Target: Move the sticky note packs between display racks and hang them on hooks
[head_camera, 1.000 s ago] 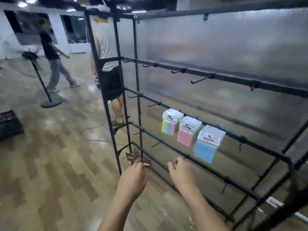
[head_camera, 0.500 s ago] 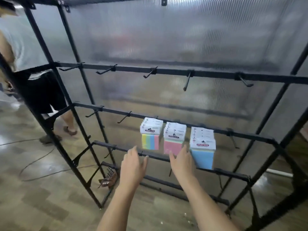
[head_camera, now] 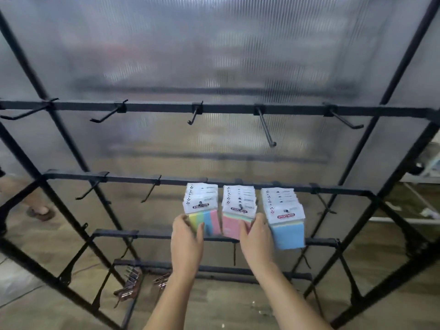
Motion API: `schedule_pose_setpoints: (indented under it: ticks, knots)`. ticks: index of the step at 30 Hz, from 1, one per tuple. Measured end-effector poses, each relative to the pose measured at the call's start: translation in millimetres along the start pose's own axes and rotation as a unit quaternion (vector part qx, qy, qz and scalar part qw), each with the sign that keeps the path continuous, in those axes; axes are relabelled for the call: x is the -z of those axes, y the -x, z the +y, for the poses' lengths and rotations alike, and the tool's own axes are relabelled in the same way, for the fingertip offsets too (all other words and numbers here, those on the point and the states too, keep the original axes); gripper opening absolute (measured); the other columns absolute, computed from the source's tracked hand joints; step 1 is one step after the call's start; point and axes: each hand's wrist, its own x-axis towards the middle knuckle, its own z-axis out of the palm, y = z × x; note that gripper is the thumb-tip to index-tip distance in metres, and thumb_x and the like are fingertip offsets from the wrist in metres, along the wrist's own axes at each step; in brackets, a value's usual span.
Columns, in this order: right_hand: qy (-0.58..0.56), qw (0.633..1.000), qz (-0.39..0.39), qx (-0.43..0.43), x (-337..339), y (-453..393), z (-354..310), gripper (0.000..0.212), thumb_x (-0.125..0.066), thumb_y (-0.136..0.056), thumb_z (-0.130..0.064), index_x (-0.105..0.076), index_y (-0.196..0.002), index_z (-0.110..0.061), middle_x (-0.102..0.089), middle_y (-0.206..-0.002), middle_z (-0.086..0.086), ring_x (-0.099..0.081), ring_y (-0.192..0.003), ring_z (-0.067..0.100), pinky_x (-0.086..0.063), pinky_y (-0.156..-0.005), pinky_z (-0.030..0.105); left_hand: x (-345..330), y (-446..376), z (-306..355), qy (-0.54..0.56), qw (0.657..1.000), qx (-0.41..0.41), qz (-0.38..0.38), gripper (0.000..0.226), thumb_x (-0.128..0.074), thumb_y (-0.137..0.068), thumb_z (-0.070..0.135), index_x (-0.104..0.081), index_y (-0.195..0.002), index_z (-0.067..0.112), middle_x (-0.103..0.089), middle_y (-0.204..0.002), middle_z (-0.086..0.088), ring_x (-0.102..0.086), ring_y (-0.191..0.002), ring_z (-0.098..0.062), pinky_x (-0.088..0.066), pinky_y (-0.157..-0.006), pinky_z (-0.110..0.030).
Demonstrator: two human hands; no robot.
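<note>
Sticky note packs (head_camera: 202, 211) hanging upright, labels up, left grip (head_camera: 187, 236) pinching rainbow, right grip (head_camera: 256, 236) pink (head_camera: 235, 220)

Rack (head_camera: 238, 108) edges cropped; clips (head_camera: 128, 282) near floor blurred.

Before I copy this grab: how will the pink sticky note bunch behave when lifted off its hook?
The pink packs probably feel light and fairly stiff. Several hang loosely on one hook, so they may fan or swing apart. The right hand grips their lower edge.
</note>
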Motion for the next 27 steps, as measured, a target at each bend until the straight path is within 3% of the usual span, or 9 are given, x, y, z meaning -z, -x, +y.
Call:
schedule_pose_setpoints:
  ticks: [3, 7, 11, 15, 19, 22, 27]
  knots:
    - [-0.061, 0.998, 0.017, -0.014, -5, 4, 1, 0.027, -0.066, -0.091, -0.03, -0.05, -0.097, -0.009, -0.062, -0.094, 0.008, -0.059, -0.089, 0.028, -0.047, -0.072, 0.039, 3, -2, -3, 0.04, 0.999, 0.026, -0.016, 0.029, -0.067, -0.09, 0.027, -0.052, -0.108, 0.01, -0.058, -0.098, -0.003, -0.059, -0.087, -0.024, -0.045, -0.073, -0.035]
    - [-0.12, 0.99, 0.041, -0.063, -7, 13, -5, 0.033, -0.074, -0.085, -0.031, -0.051, -0.096, -0.01, -0.054, -0.076, -0.007, -0.055, -0.075, 0.021, -0.045, -0.068, 0.035, 10, -2, -9, 0.052, 0.996, -0.037, -0.054, 0.019, -0.065, -0.092, 0.03, -0.053, -0.088, 0.016, -0.051, -0.087, -0.001, -0.053, -0.079, -0.021, -0.04, -0.068, -0.033]
    - [-0.157, 0.982, 0.05, -0.089, -15, 20, -8, 0.035, -0.071, -0.088, -0.04, -0.052, -0.092, -0.011, -0.058, -0.075, -0.003, -0.058, -0.073, 0.021, -0.041, -0.062, 0.034, 21, -6, -20, 0.124, 0.986, -0.001, -0.116, 0.016, -0.066, -0.091, 0.034, -0.056, -0.097, 0.022, -0.068, -0.092, 0.007, -0.066, -0.085, -0.014, -0.055, -0.076, -0.04]
    - [-0.193, 0.974, 0.082, -0.081, -17, 36, -15, 0.035, -0.068, -0.091, -0.04, -0.051, -0.081, -0.01, -0.058, -0.071, 0.005, -0.052, -0.066, 0.02, -0.036, -0.056, 0.029, 42, -5, -27, 0.161, 0.975, -0.022, -0.15, 0.015, -0.065, -0.092, 0.033, -0.059, -0.101, 0.024, -0.072, -0.092, 0.009, -0.068, -0.086, -0.01, -0.056, -0.081, -0.046]
    - [-0.212, 0.968, 0.12, -0.065, -17, 57, -19, 0.032, -0.063, -0.092, -0.047, -0.057, -0.089, -0.016, -0.064, -0.081, 0.007, -0.061, -0.074, 0.024, -0.05, -0.062, 0.042, 61, 7, -30, 0.209, 0.959, -0.046, -0.185, 0.014, -0.067, -0.091, 0.033, -0.059, -0.101, 0.028, -0.073, -0.092, 0.008, -0.069, -0.087, -0.015, -0.057, -0.079, -0.049]
    - [-0.199, 0.965, 0.155, -0.066, -8, 77, -15, 0.026, -0.061, -0.095, -0.042, -0.057, -0.088, -0.018, -0.06, -0.076, 0.003, -0.057, -0.069, 0.021, -0.045, -0.06, 0.038, 65, 15, -28, 0.242, 0.949, -0.045, -0.196, 0.016, -0.068, -0.09, 0.026, -0.06, -0.103, 0.021, -0.074, -0.094, 0.008, -0.07, -0.089, -0.01, -0.058, -0.081, -0.044]
    - [-0.176, 0.954, 0.2, -0.135, 27, 104, 26, 0.019, -0.054, -0.1, -0.039, -0.058, -0.102, -0.021, -0.067, -0.091, -0.003, -0.064, -0.084, 0.017, -0.052, -0.069, 0.037, 35, 43, -8, 0.243, 0.93, -0.056, -0.268, 0.019, -0.073, -0.087, 0.026, -0.059, -0.1, 0.023, -0.073, -0.093, 0.006, -0.069, -0.088, -0.01, -0.054, -0.076, -0.033]
